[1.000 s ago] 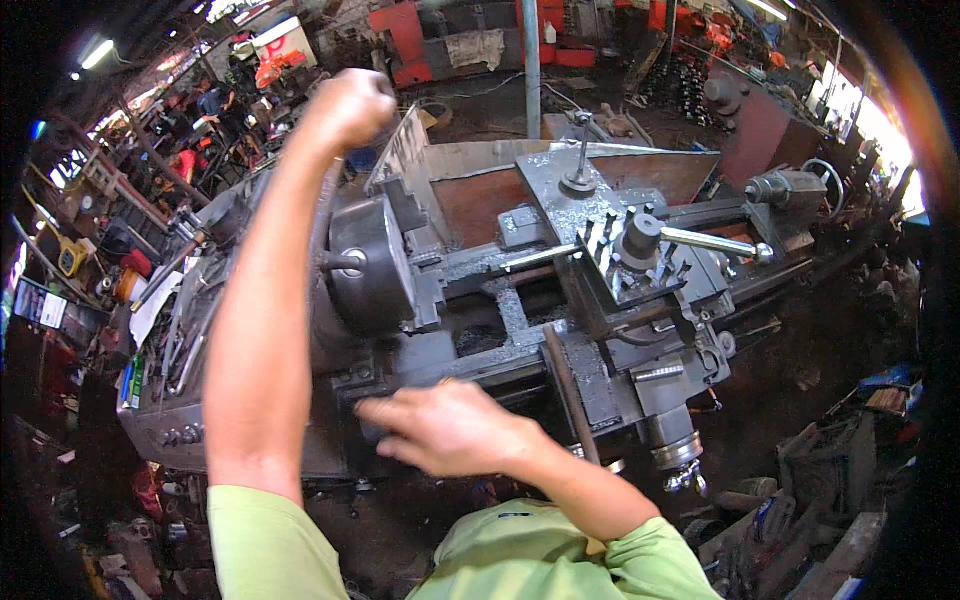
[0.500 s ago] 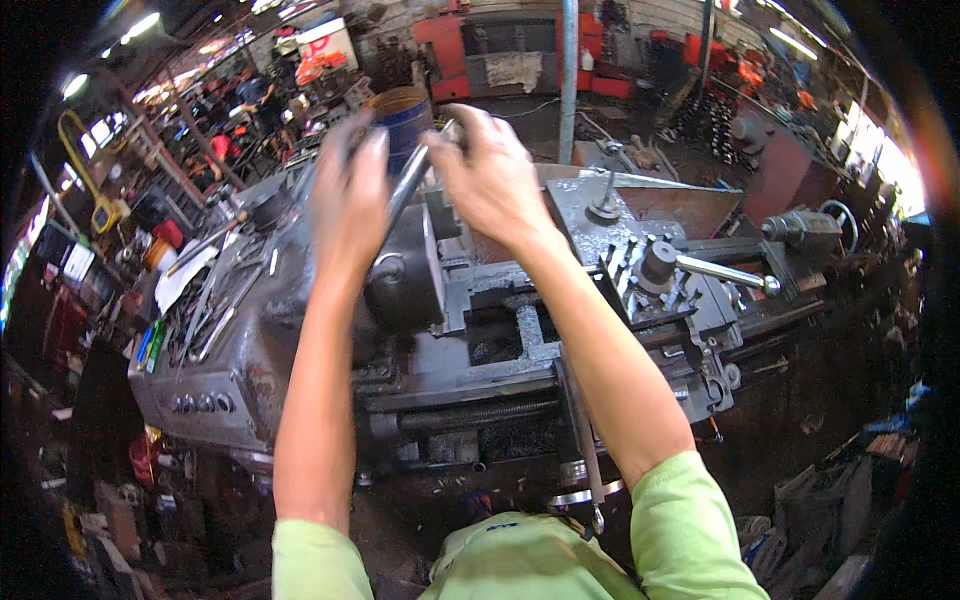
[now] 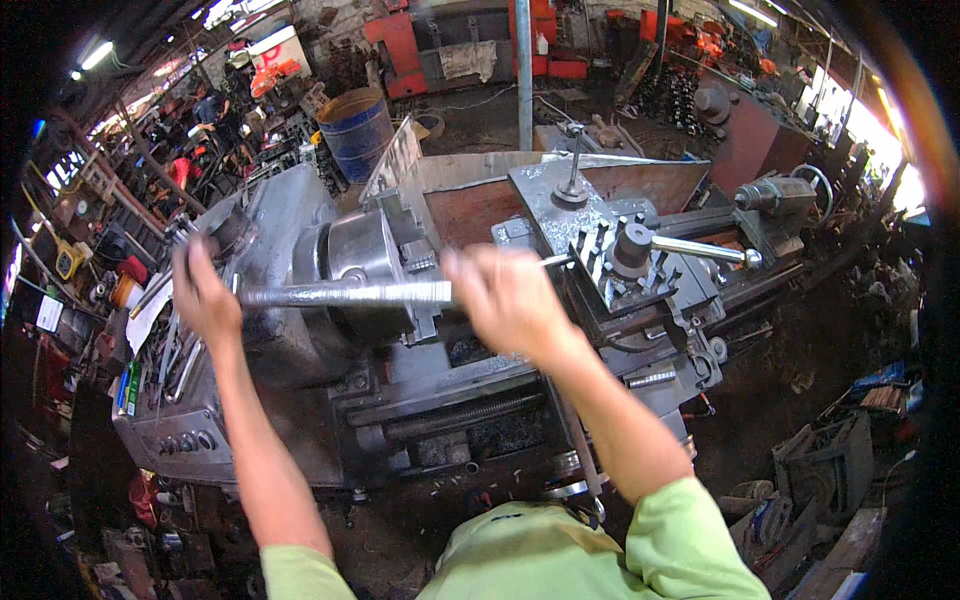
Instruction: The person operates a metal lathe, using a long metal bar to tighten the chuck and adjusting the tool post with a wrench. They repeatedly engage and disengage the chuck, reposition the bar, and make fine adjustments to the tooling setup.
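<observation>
Metal bar [image 3: 345, 294] lay between left hand [image 3: 208, 290] and right hand [image 3: 508, 302] | both blurred — grips couldn't be told | level, even support seemed best — knuckles clear of metal drum [image 3: 368, 246] between them

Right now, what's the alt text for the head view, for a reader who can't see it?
A person's left hand and right hand, both blurred, with a metal bar running between them over a grey lathe. A silver lever sits to the right; a blue drum stands behind.
</observation>
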A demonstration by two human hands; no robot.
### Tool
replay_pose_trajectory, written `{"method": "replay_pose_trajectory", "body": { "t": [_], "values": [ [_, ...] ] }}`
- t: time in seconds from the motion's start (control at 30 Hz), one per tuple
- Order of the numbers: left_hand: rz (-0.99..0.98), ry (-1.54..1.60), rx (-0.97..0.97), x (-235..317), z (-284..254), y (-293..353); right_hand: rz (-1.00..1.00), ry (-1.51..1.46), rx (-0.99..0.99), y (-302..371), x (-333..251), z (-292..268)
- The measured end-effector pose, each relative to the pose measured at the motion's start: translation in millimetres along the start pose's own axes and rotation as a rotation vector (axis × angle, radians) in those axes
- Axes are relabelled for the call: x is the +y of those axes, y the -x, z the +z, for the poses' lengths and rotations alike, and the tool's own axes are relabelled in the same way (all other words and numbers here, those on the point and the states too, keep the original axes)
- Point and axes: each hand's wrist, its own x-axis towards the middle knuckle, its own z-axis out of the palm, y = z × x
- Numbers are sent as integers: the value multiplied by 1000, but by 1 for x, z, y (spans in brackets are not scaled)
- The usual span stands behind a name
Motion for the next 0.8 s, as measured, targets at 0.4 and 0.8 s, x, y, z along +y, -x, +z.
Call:
{"method": "replay_pose_trajectory", "body": {
  "t": [0.4, 0.8],
  "values": [
    [594, -485, -1189, 208, 123, 122, 275, 168, -309, 83, 4, -21],
    [907, -378, -1149, 179, 64, 156, 597, 917, -68, 43, 135, -176]
  ]
}}
